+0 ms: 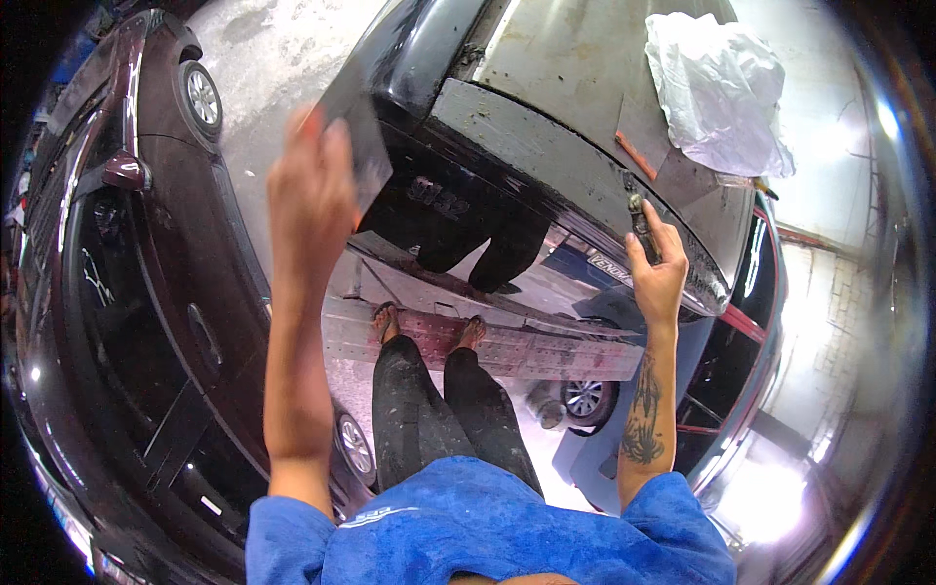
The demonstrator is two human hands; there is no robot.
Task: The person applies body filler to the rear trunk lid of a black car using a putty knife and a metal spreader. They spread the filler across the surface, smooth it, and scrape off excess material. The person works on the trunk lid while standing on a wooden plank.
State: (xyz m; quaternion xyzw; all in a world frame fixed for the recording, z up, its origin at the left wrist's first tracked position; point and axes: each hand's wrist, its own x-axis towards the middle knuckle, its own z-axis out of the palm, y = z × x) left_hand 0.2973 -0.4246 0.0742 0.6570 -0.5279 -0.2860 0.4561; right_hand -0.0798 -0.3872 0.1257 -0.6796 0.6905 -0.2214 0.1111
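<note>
The left hand, blurred, curls its fingers closed on a flat plate; the right hand pinches a dark, smeared tool near a grey panel. Beyond, crumpled white plastic (contents, if any, hidden) lies on bodywork.

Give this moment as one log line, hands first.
left hand: holds grey plate, blurred | right hand: holds dark tool by vehicle edge | nearby: white plastic, orange stick, maroon car

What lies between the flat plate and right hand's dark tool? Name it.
A glossy black vehicle panel and its dull grey edge lie between, in the head view.
</note>
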